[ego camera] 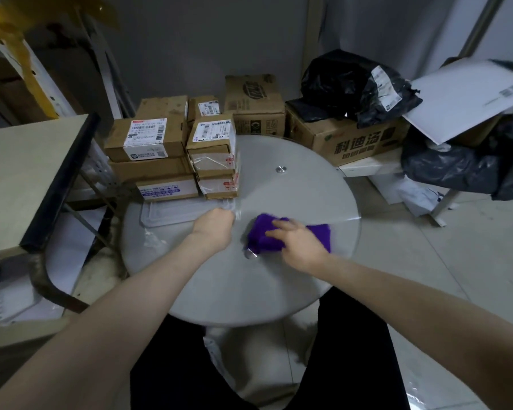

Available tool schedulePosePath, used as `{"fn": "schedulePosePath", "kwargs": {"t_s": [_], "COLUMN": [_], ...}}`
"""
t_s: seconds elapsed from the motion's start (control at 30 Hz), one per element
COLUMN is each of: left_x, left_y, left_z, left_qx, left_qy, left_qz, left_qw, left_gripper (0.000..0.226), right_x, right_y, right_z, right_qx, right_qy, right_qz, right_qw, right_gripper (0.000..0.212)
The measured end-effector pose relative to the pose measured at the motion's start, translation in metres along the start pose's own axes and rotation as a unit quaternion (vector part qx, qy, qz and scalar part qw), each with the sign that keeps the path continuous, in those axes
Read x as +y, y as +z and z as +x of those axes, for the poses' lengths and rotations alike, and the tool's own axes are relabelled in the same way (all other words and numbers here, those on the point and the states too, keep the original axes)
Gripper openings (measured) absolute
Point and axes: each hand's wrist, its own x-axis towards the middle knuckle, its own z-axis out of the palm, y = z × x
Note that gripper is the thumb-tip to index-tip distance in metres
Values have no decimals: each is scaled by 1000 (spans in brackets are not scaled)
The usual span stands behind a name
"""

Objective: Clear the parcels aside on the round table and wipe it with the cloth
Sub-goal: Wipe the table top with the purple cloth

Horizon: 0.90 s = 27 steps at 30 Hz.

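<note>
Apparently mid-wipe: right hand [296, 239] pressed flat, fingers spread, on purple cloth [319, 233] at table [279, 315] centre; left hand [215, 224] grips corner of clear packet [175, 213] under parcels [160, 155] stacked upper left, likely keeping them off wiped area.

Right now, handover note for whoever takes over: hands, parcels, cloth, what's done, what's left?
Left hand: grips a corner of the clear plastic packet lying flat in front of the parcels.
Right hand: presses flat on the purple cloth, mid-table.
Parcels: stacked at the far left of the round table.
Done: boxes set aside.
Left: shift the packet, wipe the top.
</note>
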Motion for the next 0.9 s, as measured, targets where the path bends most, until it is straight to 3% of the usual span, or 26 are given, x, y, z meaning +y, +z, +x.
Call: {"fn": "schedulePosePath", "kwargs": {"t_s": [0.13,0.23,0.4,0.53,0.57,0.6,0.67,0.7,0.73,0.8,0.9], "left_x": [-5,-6,9,22,23,22,20,20,21,22,24], "left_y": [2,3,-1,-7,-8,-8,-10,-12,-13,-16,-20], "left_z": [4,9,28,38,42,45,54,57,60,65,71], "left_qx": [6,-3,-13,-5,-7,-5,-7,-11,-11,-10,-13], "left_qy": [-12,-22,-14,-12,-14,-17,-25,-27,-30,-34,-37], "left_qz": [4,1,-8,-5,1,5,12,18,24,41,54], "left_qw": [1000,1000,1000,1000,1000,1000,1000,999,999,999,998], "left_gripper": [46,48,41,34,34,33,33,33,34,35,35], "right_x": [-50,-13,71,92,91,89,85,86,89,100,116], "right_y": [29,21,-7,-32,-33,-31,-23,-18,-18,-25,-52], "right_z": [-48,-47,-25,2,7,9,12,15,21,47,77], "right_qx": [-103,-119,-40,57,92,116,36,-18,-51,-31,73], "right_qy": [-271,-350,-131,118,139,108,-20,-44,-24,38,140], "right_qz": [-12,-46,-48,-1,17,22,-43,-87,-111,-86,-43], "right_qw": [957,928,989,991,986,987,998,995,992,995,986], "right_gripper": [55,44,53,58,60,63,64,63,61,57,54]}}
